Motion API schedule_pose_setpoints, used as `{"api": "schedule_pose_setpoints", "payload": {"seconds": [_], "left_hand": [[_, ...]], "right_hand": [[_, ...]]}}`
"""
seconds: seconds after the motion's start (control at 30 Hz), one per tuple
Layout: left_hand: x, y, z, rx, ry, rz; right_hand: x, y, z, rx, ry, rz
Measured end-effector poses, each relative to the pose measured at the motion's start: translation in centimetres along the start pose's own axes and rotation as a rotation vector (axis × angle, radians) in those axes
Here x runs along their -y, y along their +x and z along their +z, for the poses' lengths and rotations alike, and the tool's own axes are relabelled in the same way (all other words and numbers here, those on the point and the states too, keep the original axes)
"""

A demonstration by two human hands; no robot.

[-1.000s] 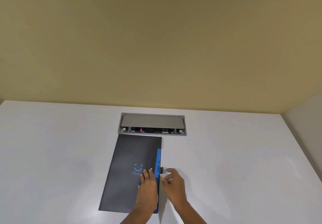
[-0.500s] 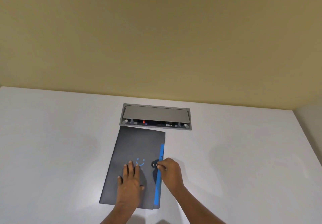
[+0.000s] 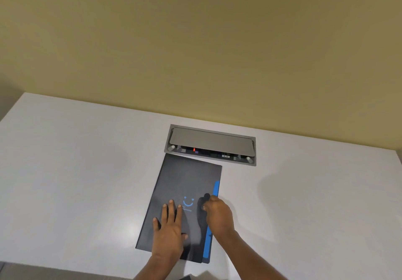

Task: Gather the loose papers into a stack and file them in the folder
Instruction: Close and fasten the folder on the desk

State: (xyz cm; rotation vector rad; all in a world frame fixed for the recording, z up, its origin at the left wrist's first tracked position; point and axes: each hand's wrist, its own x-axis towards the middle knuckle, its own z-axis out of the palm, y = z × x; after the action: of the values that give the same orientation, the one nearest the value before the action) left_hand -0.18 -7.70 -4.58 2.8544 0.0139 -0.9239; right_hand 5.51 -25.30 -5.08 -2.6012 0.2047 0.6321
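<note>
Folder closed on the desk, both my hands on it.

My left hand (image 3: pixel 168 229) lies flat on the folder (image 3: pixel 185 184) cover, fingers (image 3: pixel 171 209) spread and holding nothing. My right hand (image 3: pixel 217 213) is curled at the folder's right edge by a dark round clasp (image 3: pixel 206 196); I cannot tell if its fingers pinch it. A blue strip (image 3: pixel 215 189) runs along that edge. Beyond the folder, nearly touching its far end, a grey socket box (image 3: pixel 211 144) sits in the white desk (image 3: pixel 76 171).

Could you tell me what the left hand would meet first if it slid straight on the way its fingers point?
The left hand lies flat on the dark folder, fingers pointing away toward the wall. Going on, it would cross the cover, then probably meet the grey cable box set in the table.
</note>
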Motion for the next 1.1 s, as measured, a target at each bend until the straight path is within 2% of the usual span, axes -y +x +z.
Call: {"api": "schedule_pose_setpoints", "payload": {"seconds": [0.23, 0.33, 0.4, 0.53, 0.63, 0.83, 1.1], "left_hand": [[-0.1, 0.2, -0.3, 0.023, -0.001, -0.007], [0.3, 0.0, -0.6, -0.018, -0.081, 0.009], [1.1, -0.2, -1.5, -0.090, -0.221, -0.019], [4.2, -0.4, -3.3, -0.366, -0.493, -0.192], [6.4, -0.7, -3.4, -0.465, -0.617, -0.273], [8.3, -1.4, -1.2, -0.375, -0.732, -0.369], [11.7, -2.4, 0.4, -0.405, -0.799, -0.479]], "right_hand": [[0.7, 0.4, 0.5, 0.013, 0.098, 0.075], [0.8, 0.1, 0.2, 0.011, 0.118, 0.103], [0.7, -0.4, -0.2, -0.008, 0.144, 0.108], [-0.3, -2.4, -0.1, -0.119, 0.272, 0.177], [-1.0, -3.7, 0.3, -0.115, 0.333, 0.254], [-0.6, -5.0, 1.7, -0.060, 0.421, 0.331], [2.1, -6.7, 3.7, 0.031, 0.498, 0.355]]}}
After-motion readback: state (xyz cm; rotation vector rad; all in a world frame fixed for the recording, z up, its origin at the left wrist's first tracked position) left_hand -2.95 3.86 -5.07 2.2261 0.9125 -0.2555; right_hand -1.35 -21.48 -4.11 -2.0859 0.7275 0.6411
